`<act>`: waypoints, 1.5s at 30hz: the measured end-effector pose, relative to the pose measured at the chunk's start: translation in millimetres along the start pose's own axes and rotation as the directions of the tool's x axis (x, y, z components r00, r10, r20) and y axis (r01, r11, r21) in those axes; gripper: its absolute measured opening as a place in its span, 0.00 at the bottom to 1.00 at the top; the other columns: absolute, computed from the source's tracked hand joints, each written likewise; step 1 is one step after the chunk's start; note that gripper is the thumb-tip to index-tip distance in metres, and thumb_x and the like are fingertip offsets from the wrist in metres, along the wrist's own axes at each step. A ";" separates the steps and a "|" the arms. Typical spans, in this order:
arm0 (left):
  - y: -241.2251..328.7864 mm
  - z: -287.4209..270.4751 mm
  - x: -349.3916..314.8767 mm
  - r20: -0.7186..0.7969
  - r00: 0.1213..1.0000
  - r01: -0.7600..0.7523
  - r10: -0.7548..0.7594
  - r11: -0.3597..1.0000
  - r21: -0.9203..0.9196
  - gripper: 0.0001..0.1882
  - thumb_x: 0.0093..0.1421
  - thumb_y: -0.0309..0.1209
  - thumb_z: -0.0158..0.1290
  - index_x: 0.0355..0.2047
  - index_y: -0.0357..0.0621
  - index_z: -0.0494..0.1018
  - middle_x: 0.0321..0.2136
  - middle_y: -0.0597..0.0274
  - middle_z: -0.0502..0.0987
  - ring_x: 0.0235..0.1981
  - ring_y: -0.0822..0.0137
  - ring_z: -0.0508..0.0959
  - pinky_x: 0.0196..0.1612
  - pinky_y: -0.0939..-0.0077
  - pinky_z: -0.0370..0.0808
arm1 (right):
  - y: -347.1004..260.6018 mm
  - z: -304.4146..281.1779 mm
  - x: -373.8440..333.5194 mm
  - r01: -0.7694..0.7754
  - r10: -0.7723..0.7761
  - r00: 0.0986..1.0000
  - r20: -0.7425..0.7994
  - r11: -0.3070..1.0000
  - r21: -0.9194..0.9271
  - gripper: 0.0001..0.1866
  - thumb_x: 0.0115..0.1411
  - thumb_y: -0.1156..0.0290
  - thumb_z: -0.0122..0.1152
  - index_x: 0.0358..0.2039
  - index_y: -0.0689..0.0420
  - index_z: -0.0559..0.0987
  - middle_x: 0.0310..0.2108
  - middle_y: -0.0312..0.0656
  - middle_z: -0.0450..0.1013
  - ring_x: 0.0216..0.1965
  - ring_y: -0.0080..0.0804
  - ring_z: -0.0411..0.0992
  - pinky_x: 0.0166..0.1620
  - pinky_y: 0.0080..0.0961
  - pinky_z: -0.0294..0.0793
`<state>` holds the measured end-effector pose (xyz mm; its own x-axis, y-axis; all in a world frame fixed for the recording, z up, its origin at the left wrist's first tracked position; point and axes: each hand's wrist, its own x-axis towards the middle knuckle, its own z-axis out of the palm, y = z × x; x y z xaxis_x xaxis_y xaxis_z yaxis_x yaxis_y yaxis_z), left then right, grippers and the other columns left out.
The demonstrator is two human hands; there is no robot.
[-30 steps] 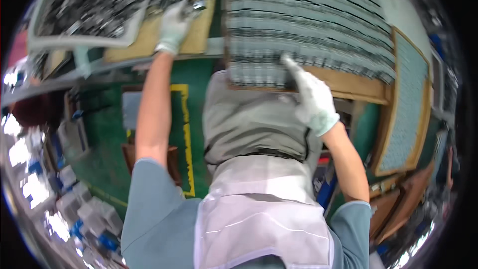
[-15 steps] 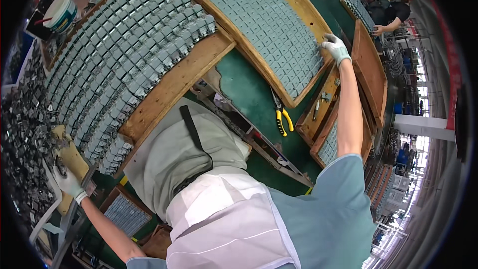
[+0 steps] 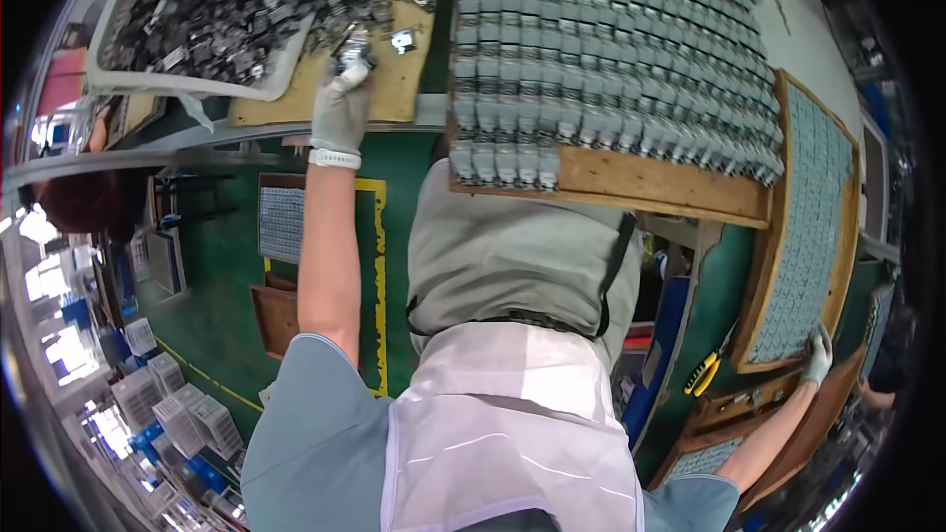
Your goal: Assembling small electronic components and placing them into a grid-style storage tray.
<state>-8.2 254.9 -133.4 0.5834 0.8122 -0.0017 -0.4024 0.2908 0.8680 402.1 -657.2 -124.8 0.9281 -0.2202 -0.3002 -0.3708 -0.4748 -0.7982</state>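
My left hand (image 3: 342, 108), in a white glove, is closed on a small clump of shiny metal parts (image 3: 353, 51) above a yellowish board (image 3: 394, 94). One loose metal part (image 3: 403, 40) lies on the board beside it. A heap of dark and silvery metal parts (image 3: 227, 10) spreads behind and to the left. At far right my gloved right hand (image 3: 817, 357) reaches the near corner of a wooden-framed tray (image 3: 767, 335) filled with flat grey parts (image 3: 803, 227). Its fingers are drawn together at the last parts; what they pinch is too small to make out.
Rows of grey-topped metal parts (image 3: 601, 49) fill a large wooden tray (image 3: 670, 177) in front of me. Yellow-handled pliers (image 3: 702, 374) lie near the right tray, beside an open wooden box (image 3: 729, 409). Another tray of parts (image 3: 282, 224) stands low at left.
My view has swung left, so the heap and left hand now stand upper left and the trays have shifted right. The left hand has reached further over the board; the right stays at its tray corner.
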 end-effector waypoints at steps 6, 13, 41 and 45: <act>7.5 21.1 -17.1 0.143 0.986 0.133 -0.085 0.917 -0.376 0.17 0.59 0.24 0.48 0.49 0.34 0.69 0.49 0.54 0.74 0.52 0.62 0.73 0.56 0.64 0.68 | -26.4 -103.8 5.7 0.043 -0.050 0.982 -0.181 0.998 -0.041 0.19 0.61 0.70 0.61 0.52 0.58 0.77 0.35 0.32 0.77 0.31 0.19 0.72 0.33 0.16 0.70; 32.8 101.9 -63.0 0.211 0.969 0.148 -0.125 0.984 -0.097 0.20 0.62 0.25 0.50 0.54 0.31 0.66 0.50 0.52 0.74 0.49 0.61 0.77 0.50 0.70 0.75 | -206.7 177.3 -163.2 0.482 -0.484 0.852 0.202 0.874 0.060 0.24 0.60 0.64 0.63 0.54 0.63 0.74 0.53 0.42 0.72 0.52 0.29 0.71 0.56 0.28 0.68; -27.5 177.0 -121.0 0.435 0.773 0.271 -0.462 0.860 0.433 0.15 0.63 0.17 0.49 0.49 0.31 0.74 0.42 0.59 0.80 0.41 0.73 0.78 0.43 0.79 0.77 | -244.1 407.0 -351.1 0.580 -0.624 0.408 0.666 0.741 0.339 0.14 0.44 0.83 0.71 0.20 0.65 0.70 0.26 0.41 0.69 0.33 0.29 0.71 0.36 0.23 0.70; -24.5 176.8 -116.4 0.480 0.737 0.314 -0.476 0.870 0.381 0.14 0.62 0.18 0.51 0.48 0.31 0.74 0.40 0.59 0.80 0.39 0.74 0.78 0.42 0.79 0.77 | -244.8 404.5 -353.7 0.570 -0.615 0.401 0.678 0.747 0.341 0.15 0.44 0.83 0.72 0.20 0.65 0.69 0.25 0.40 0.67 0.33 0.27 0.70 0.36 0.22 0.69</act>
<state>58.5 63.8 -66.7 0.9599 0.2178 -0.1764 0.1017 0.3157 0.9434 178.1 -118.5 -34.4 0.6231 0.7820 0.0164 0.2637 -0.1903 -0.9457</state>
